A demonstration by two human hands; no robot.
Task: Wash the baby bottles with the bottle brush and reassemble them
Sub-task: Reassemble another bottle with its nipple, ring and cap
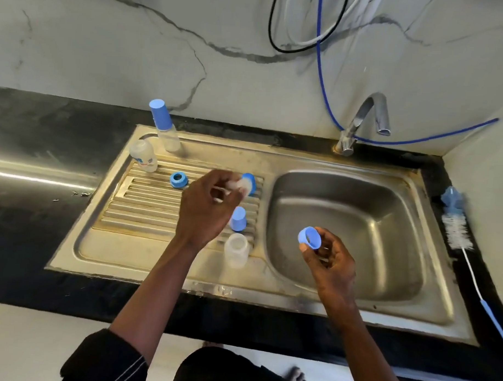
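Done: capped bottle [164,127] stands assembled, far left of the basin [357,222].
Left to do: open bottle [237,250], second bare bottle [143,155], loose ring [179,179] and cap [238,219] sit left of the basin.
Left hand [206,211]: fingers curled, pinching a clear teat [235,185].
Right hand [329,260]: fingertips grip a blue collar [309,237] over the basin's left edge.
Bottle brush [455,226]: lies unused right of the basin.

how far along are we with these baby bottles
Looks done: one capped bottle stands at the back of the drainboard, and the brush lies aside on the counter, so washing seems over. In hand: the left hand pinches a clear teat, the right hand holds a blue ring. Left: the front bottle and the back-left bottle are open, with a loose ring and a cap waiting.
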